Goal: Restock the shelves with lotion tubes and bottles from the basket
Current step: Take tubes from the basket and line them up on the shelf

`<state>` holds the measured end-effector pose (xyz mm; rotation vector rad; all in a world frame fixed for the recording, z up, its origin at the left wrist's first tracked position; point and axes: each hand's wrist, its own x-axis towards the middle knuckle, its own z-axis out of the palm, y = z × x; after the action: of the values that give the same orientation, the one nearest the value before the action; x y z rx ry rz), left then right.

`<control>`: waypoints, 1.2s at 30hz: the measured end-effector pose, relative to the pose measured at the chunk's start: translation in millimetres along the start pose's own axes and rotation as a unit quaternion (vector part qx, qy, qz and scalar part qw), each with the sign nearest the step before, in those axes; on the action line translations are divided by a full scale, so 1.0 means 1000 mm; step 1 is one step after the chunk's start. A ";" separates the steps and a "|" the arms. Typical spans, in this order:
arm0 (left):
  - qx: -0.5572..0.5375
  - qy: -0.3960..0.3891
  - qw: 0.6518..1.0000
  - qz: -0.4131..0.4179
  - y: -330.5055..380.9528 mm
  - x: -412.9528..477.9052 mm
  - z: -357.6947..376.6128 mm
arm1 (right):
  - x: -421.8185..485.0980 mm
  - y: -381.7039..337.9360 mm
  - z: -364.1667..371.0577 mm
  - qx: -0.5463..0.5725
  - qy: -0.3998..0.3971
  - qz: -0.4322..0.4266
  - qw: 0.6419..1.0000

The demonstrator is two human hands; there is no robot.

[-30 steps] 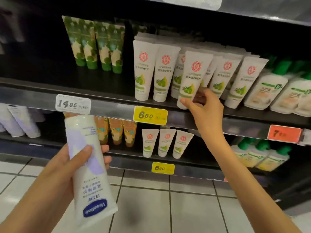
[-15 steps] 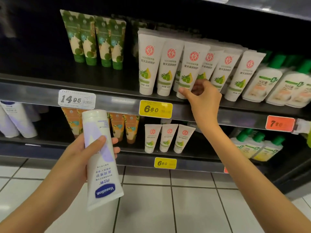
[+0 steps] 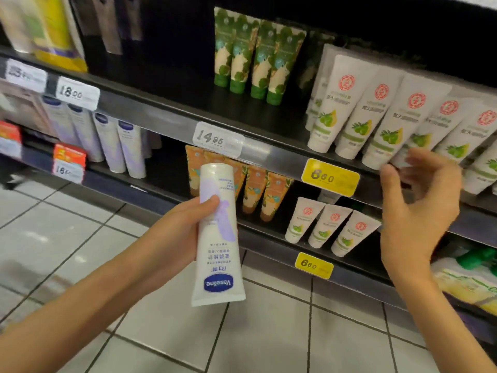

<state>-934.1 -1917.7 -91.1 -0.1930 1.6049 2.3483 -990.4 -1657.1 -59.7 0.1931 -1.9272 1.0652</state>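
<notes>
Okay, left hand [image 3: 185, 227] grips the Vaseline tube [image 3: 219, 254], right hand [image 3: 419, 211] loose and empty; I'd flip it cap-down and slot it beside the matching purple tubes [image 3: 121, 149], far left.

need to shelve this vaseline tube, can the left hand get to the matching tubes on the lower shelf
Probably yes: the left hand holds the tube, and the matching tubes stand at the open shelf front to its left, nothing between.

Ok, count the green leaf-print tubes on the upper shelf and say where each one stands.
4, in one row on the upper shelf above the 14.95 tag: leftmost tube, second tube, third tube, rightmost tube. More may be hidden behind them.
</notes>
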 end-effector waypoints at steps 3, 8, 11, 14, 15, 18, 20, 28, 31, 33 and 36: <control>-0.043 0.016 0.999 0.008 -0.003 -0.003 -0.014 | -0.052 -0.034 0.030 0.108 -0.273 0.096 0.951; -0.171 0.103 0.979 0.042 -0.017 -0.011 -0.048 | -0.127 -0.081 0.086 0.274 -0.523 0.403 0.700; -0.222 0.141 0.963 0.063 -0.026 -0.016 -0.074 | -0.147 -0.095 0.110 0.254 -0.470 0.443 0.720; -0.258 0.143 0.951 0.092 -0.030 -0.021 -0.097 | -0.146 -0.096 0.126 0.221 -0.411 0.474 0.747; -0.260 0.145 0.950 0.090 -0.032 -0.023 -0.101 | -0.141 -0.097 0.128 0.231 -0.386 0.481 0.752; -0.270 0.130 0.953 0.052 -0.042 -0.028 -0.101 | -0.132 -0.101 0.127 0.224 -0.313 0.500 0.776; -0.224 0.124 0.966 0.041 -0.049 -0.029 -0.104 | -0.130 -0.102 0.125 0.234 -0.275 0.508 0.782; -0.259 0.045 0.964 0.042 -0.087 -0.007 -0.105 | -0.142 -0.092 0.149 0.288 -0.325 0.418 0.798; -0.251 0.140 0.954 0.085 -0.087 0.002 -0.124 | -0.154 -0.095 0.188 0.320 -0.398 0.391 0.766; -0.216 0.187 0.954 0.093 -0.081 0.009 -0.139 | -0.157 -0.099 0.216 0.312 -0.449 0.373 0.750; -0.122 0.252 0.956 0.084 -0.070 0.024 -0.156 | -0.156 -0.099 0.250 0.293 -0.489 0.378 0.729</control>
<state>-943.2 -2034.4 -217.7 -0.7945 1.5731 2.7892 -1006.8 -1944.5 -176.2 0.3901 -2.5786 2.5166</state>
